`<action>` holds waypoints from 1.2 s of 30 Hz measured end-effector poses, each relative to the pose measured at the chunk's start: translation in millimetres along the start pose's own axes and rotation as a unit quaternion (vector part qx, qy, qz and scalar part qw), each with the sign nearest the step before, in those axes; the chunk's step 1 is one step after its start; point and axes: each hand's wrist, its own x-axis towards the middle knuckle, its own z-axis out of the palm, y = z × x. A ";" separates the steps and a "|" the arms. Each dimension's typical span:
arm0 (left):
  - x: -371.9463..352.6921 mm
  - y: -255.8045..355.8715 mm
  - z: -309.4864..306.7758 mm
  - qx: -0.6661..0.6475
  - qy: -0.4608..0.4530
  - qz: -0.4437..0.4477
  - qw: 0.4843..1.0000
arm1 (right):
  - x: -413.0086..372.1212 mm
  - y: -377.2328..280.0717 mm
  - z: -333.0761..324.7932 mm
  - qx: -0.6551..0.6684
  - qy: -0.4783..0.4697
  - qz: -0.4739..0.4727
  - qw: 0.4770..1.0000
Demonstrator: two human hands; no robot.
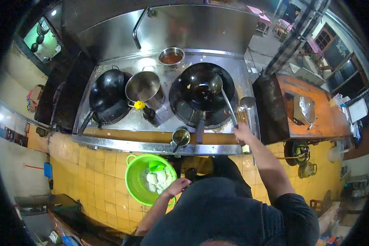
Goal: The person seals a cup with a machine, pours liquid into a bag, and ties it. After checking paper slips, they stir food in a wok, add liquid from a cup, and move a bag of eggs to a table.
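My right hand [242, 133] is closed round the long handle of a metal ladle [230, 106]. Its bowl rests inside the black wok [194, 92] on the right burner, where a few small food bits lie at the bottom. The wok's dark handle points towards me, and neither hand is on it. Beside my right hand lies another long-handled ladle [247, 102]. Down by my body is my left hand [178, 187], fingers curled, with no object visible in it. It is near the rim of a green basin [131, 180] holding white rice and a green scoop [156, 165].
Left on the stove sit another black wok [106, 88] and a tall steel pot [143, 87] with a yellow item on its rim. A bowl of reddish-brown liquid [171, 56] stands behind. A small metal pot [181, 136] is at the front edge. An orange-topped counter [315, 119] stands right.
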 end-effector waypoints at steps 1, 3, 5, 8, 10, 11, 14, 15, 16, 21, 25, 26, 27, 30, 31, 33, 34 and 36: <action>-1.4 -2.0 -2.7 -0.017 0.001 0.000 1.000 | -11.4 -13.2 0.9 0.041 -0.039 0.012 0.998; 1.2 -4.5 -10.3 -0.028 0.001 -0.012 1.000 | -28.7 -30.1 6.5 0.164 -0.097 0.046 0.981; 9.5 -21.9 -13.1 0.026 0.024 -0.023 0.999 | -36.9 -35.3 12.7 0.336 -0.175 0.088 0.921; 3.2 -11.2 -9.2 0.018 0.089 -0.041 0.995 | -39.7 -48.8 -4.6 0.551 -0.302 0.147 0.764; -25.8 23.2 2.2 0.129 0.143 0.011 0.981 | -30.1 -47.6 -10.7 0.653 -0.388 0.181 0.625; -40.5 35.1 7.6 0.168 0.151 0.024 0.974 | -33.0 -58.5 -19.8 0.643 -0.392 0.174 0.635; -97.4 75.0 22.8 0.281 0.144 0.076 0.946 | -20.6 -80.3 -41.4 0.599 -0.387 0.132 0.688; -113.7 78.6 24.3 0.335 0.080 0.045 0.938 | -18.0 -98.5 -56.9 0.563 -0.362 0.132 0.731; -130.4 82.3 28.1 0.385 0.016 0.013 0.923 | -14.6 -116.2 -69.5 0.524 -0.337 0.132 0.771; -198.9 107.1 85.4 0.177 -0.077 0.018 0.981 | 57.2 -187.0 -82.0 0.470 -0.292 0.049 0.831; -163.4 19.2 123.6 0.164 -0.049 -0.036 0.985 | 151.5 -234.8 -46.8 0.423 -0.268 -0.050 0.864; -157.1 7.0 128.2 0.166 -0.042 -0.044 0.984 | 171.7 -245.0 -37.3 0.369 -0.244 -0.083 0.893; -153.1 0.3 130.8 0.167 -0.035 -0.048 0.984 | 196.5 -253.7 -24.5 0.257 -0.190 -0.106 0.942; -149.9 -16.2 136.3 0.164 -0.023 -0.059 0.984 | 225.3 -255.2 -11.0 -0.041 -0.032 -0.208 0.977; -150.4 -23.2 136.2 0.167 -0.022 -0.064 0.984 | 225.9 -251.1 -11.5 -0.216 0.069 -0.281 0.933; -149.0 -40.3 137.1 0.181 -0.024 -0.078 0.980 | 219.0 -234.7 -18.1 -0.222 0.087 -0.269 0.933; -146.7 -49.1 136.0 0.194 -0.027 -0.085 0.977 | 211.4 -221.7 -23.2 -0.228 0.104 -0.259 0.933; -145.4 -44.2 131.5 0.205 -0.041 -0.093 0.973 | 194.2 -183.1 -35.7 -0.241 0.132 -0.284 0.919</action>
